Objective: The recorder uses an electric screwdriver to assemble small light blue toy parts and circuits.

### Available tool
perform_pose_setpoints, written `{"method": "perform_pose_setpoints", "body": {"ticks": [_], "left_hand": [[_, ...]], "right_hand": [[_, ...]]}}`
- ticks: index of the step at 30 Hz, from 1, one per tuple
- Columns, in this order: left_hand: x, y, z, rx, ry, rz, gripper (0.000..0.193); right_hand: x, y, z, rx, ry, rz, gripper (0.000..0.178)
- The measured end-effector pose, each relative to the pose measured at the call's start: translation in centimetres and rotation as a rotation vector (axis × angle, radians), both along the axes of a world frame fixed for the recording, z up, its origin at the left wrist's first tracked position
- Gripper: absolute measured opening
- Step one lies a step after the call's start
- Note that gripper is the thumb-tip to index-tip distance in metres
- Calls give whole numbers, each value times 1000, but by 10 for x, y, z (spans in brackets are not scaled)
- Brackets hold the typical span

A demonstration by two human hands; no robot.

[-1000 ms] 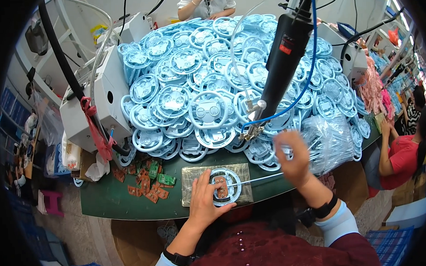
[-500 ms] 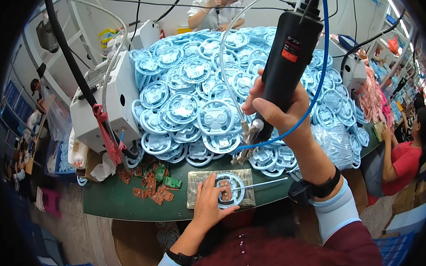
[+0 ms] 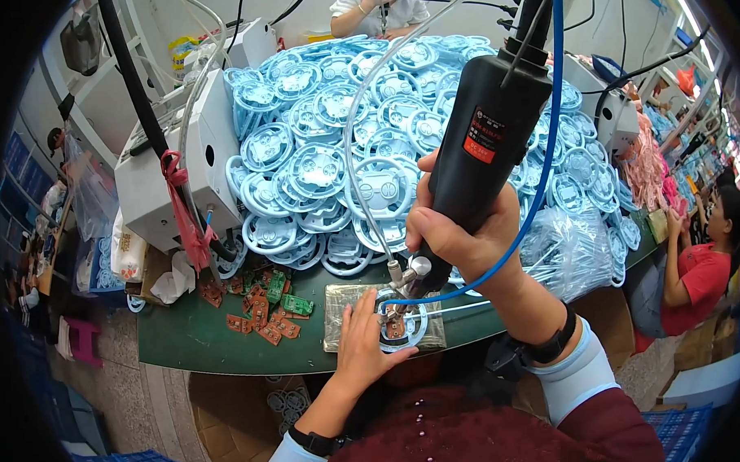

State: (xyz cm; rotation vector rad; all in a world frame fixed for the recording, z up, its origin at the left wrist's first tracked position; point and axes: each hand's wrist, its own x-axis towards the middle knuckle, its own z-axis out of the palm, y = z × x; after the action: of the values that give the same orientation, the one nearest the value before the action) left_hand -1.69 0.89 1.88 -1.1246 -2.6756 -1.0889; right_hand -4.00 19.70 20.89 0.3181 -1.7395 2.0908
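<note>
My right hand (image 3: 468,236) is wrapped round a black electric screwdriver (image 3: 485,141) that slants down to the left, its metal tip end (image 3: 406,283) over a light-blue plastic toy steering wheel (image 3: 421,331). A small brown circuit board (image 3: 395,329) lies inside the wheel, partly hidden by the tool's tip. Whether the tip touches a screw cannot be made out. With fingers stretched, my left hand (image 3: 362,343) lies flat against the wheel's left side. Under the wheel is a tape-wrapped pad (image 3: 333,326) on the green table.
A tall heap of light-blue wheel parts (image 3: 319,168) fills the table's back. Loose brown and green boards (image 3: 267,312) lie left of the pad. A white machine box (image 3: 172,164) stands at left. A hose and a blue cable (image 3: 540,192) run beside the screwdriver. Other people sit across and at right.
My right hand has brought the screwdriver down and slightly left, so its tip is now over the board in the wheel. My left hand stays by the wheel.
</note>
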Motion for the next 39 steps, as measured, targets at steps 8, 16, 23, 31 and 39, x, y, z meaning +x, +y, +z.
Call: {"method": "perform_pose_setpoints", "body": {"ticks": [8, 16, 23, 31, 39], "left_hand": [[0, -1, -8, 7, -36, -10, 91], [7, -6, 1, 11, -38, 8, 73], [14, -19, -6, -224, 138, -78, 69], [14, -21, -12, -207, 128, -66, 73], [14, -21, -11, -191, 128, -58, 72]], "right_hand": [[15, -11, -14, 221, 61, -108, 41], [16, -1, 32, 91, 96, -103, 48], [-12, -6, 0, 223, 113, -134, 43], [-22, -12, -5, 225, 87, -162, 40], [-25, -13, -8, 241, 62, -173, 39]]}}
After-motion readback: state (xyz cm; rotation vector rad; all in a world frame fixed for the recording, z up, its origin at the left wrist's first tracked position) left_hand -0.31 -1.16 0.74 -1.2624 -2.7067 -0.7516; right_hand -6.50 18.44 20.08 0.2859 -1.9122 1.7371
